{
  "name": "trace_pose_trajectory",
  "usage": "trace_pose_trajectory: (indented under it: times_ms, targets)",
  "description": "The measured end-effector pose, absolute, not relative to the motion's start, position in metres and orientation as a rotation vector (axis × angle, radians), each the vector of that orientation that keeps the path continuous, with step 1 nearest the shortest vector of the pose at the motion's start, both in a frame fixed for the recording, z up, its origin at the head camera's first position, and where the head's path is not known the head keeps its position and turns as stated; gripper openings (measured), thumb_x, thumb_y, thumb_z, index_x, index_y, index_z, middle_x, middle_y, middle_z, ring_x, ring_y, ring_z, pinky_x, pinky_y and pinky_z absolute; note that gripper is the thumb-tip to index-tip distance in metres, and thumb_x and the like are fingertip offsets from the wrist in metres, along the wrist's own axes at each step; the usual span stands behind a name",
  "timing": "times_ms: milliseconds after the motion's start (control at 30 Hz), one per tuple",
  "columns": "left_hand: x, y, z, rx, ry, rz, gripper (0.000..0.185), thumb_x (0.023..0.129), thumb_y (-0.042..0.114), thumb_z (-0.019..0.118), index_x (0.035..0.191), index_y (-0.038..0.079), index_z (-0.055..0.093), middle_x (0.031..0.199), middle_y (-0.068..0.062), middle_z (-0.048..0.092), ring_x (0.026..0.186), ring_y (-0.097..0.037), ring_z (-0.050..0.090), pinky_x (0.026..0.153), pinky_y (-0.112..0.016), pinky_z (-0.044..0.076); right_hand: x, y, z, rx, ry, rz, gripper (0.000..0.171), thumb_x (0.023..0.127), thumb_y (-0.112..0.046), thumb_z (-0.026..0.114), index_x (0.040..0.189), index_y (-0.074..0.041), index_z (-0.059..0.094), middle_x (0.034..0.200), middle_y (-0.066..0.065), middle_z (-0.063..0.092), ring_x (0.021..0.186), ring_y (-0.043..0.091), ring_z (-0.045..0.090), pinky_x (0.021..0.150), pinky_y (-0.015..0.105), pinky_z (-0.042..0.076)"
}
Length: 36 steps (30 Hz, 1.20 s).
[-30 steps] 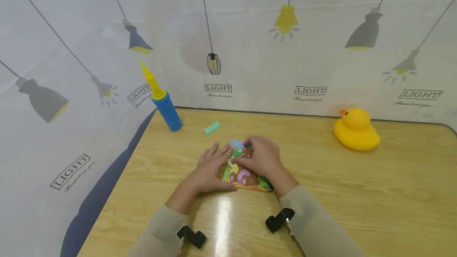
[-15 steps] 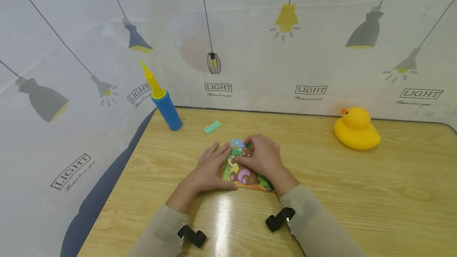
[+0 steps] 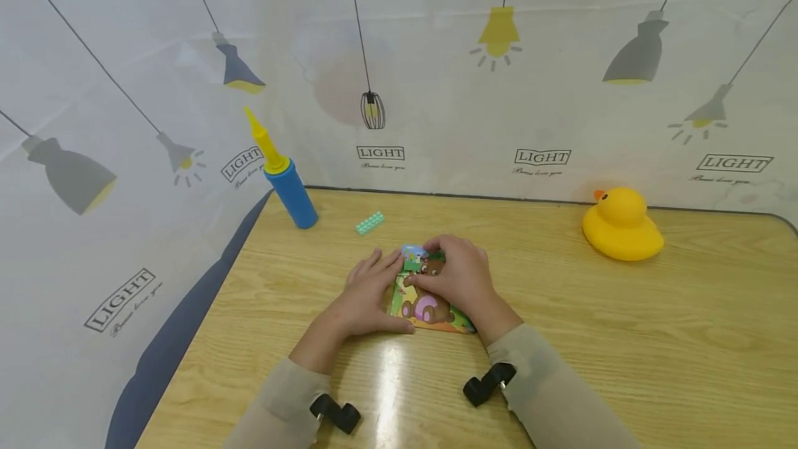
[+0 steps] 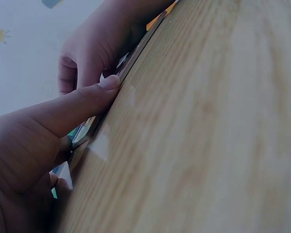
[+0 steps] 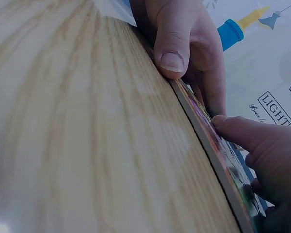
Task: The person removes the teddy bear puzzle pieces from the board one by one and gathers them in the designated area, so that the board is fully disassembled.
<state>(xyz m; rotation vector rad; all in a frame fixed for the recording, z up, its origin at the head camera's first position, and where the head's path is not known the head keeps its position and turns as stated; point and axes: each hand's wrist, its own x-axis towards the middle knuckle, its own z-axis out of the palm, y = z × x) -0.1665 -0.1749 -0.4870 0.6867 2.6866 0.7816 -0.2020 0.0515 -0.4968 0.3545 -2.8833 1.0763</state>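
A small flat jigsaw puzzle (image 3: 430, 310) with a brown bear picture lies on the table between both hands. My left hand (image 3: 368, 300) spreads along its left side, with straight fingers by the upper left and the thumb at the bottom edge. The left thumb (image 4: 106, 83) touches that edge in the left wrist view. Over the upper right, my right hand (image 3: 461, 272) pinches the bear-head piece (image 3: 432, 269) between thumb and curled fingers; the palm hides part of it. The blue-and-green corner piece (image 3: 413, 256) sits slightly askew at the upper left.
Behind the puzzle lies a mint-green studded brick (image 3: 370, 223). A blue pump (image 3: 293, 192) with a yellow nozzle stands at the back left, and a yellow rubber duck (image 3: 623, 227) at the back right. A printed fabric backdrop (image 3: 436, 102) borders the table.
The corner piece at the puzzle's upper left has tilted slightly, and a gap shows beside it. The right fingertips have shifted a little; the left hand stays in place.
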Motion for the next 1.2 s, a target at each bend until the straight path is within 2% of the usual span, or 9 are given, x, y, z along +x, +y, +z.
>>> trace_pose_trajectory:
  times_ms: [233,367,533,767,1200]
  targets:
    - [-0.167,-0.175,-0.488,0.692,2.694,0.782,0.126,0.076,0.062,0.092,0.170,0.009,0.026,0.178,-0.004,0.017,0.163,-0.038,0.002,0.128,-0.060,0.002,-0.200,0.055,-0.498,0.494,-2.783,1.099,0.062,0.079,-0.041,0.096,0.131,-0.015,0.076,0.127,0.002,0.075,0.118,0.028,0.066,0.098,0.053,0.043]
    - [-0.168,-0.175,-0.489,0.687,2.697,0.782,0.126,0.076,0.061,0.092,0.170,0.009,0.026,0.178,-0.004,0.017,0.163,-0.038,0.002,0.128,-0.059,0.002,-0.201,0.058,-0.501,0.567,-2.739,1.063,0.058,0.082,-0.031,0.095,0.134,-0.014,0.075,0.131,0.004,0.074,0.122,0.029,0.066,0.100,0.058,0.045]
    - [-0.168,-0.175,-0.491,0.677,2.703,0.776,0.127,0.075,0.061,0.093,0.170,0.010,0.026,0.178,-0.003,0.017,0.163,-0.036,0.002,0.128,-0.058,0.002,-0.203,0.061,-0.505,0.610,-2.714,1.053,0.053,0.085,-0.023,0.092,0.135,-0.014,0.076,0.130,0.005,0.074,0.119,0.028,0.068,0.101,0.060,0.046]
    - [-0.168,-0.175,-0.491,0.680,2.708,0.778,0.127,0.074,0.061,0.094,0.169,0.008,0.028,0.178,-0.004,0.018,0.163,-0.038,0.004,0.128,-0.059,0.002,-0.203,0.059,-0.505,0.639,-2.741,1.026,0.060,0.086,-0.035,0.092,0.139,-0.013,0.074,0.131,0.005,0.074,0.121,0.028,0.068,0.102,0.060,0.046]
    - [-0.166,-0.174,-0.488,0.663,2.706,0.796,0.127,0.073,0.058,0.095,0.169,0.008,0.029,0.178,-0.003,0.019,0.163,-0.037,0.004,0.127,-0.061,0.004,-0.200,0.062,-0.499,0.651,-2.700,1.119,0.052,0.088,-0.031,0.091,0.134,-0.011,0.077,0.127,0.006,0.076,0.119,0.030,0.069,0.105,0.057,0.049]
